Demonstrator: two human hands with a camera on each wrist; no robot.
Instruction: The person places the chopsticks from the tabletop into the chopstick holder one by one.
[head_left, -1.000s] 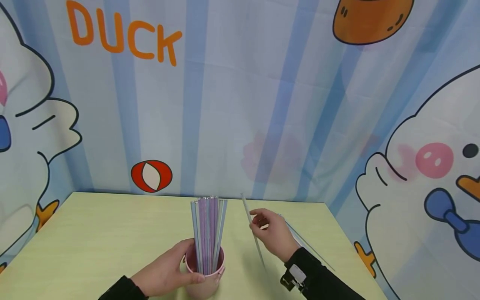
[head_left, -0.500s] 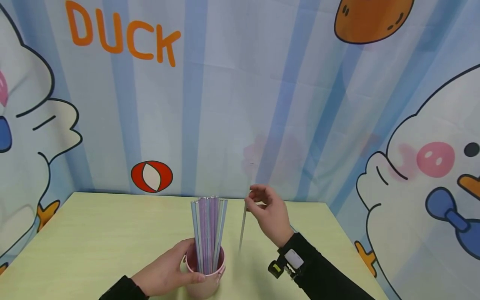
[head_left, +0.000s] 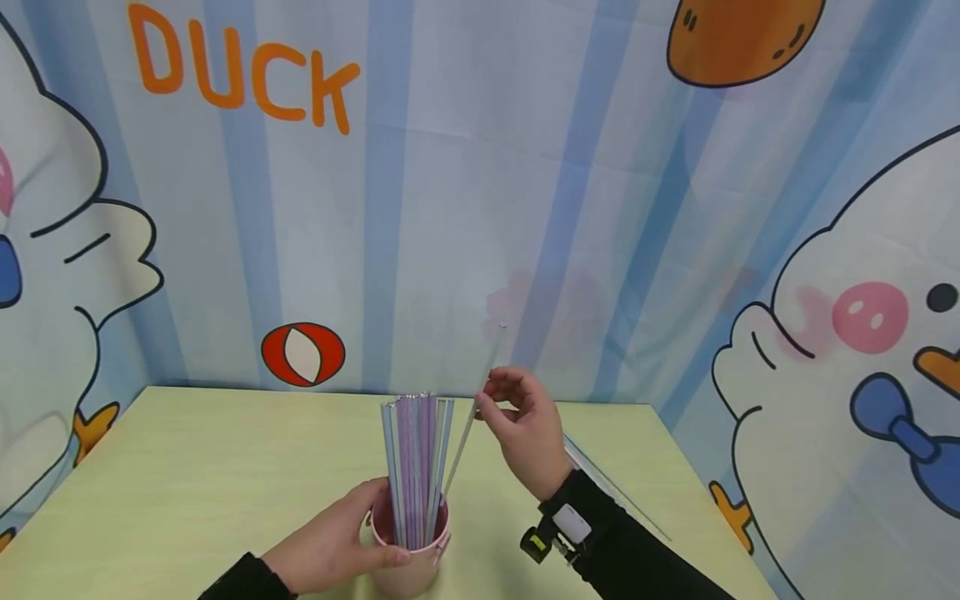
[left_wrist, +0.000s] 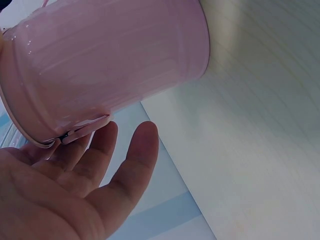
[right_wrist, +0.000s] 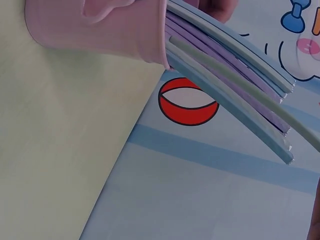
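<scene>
In the head view a small pink bucket (head_left: pixel 408 577) stands on the table, full of blue, purple and pale straws (head_left: pixel 415 467) with clear crimped ends. My left hand (head_left: pixel 341 529) grips it near the rim, thumb on the near side; in the left wrist view some fingers (left_wrist: pixel 100 145) lie loosely curved by its handle joint. To the right of the bucket my right hand (head_left: pixel 528 433) pinches one thin pale straw (head_left: pixel 468 433). This straw leans, its lower end at the bucket's right rim; whether it is inside, I cannot tell.
More straws (head_left: pixel 611 483) lie on the table (head_left: pixel 225 467) to the right, partly behind the right forearm. A cloth backdrop (head_left: pixel 465 208) with duck drawings hangs behind and beside the table.
My right hand has lifted the pale straw and carried it left toward the bucket, its tilt now reversed. The left hand and bucket have stayed in place.
</scene>
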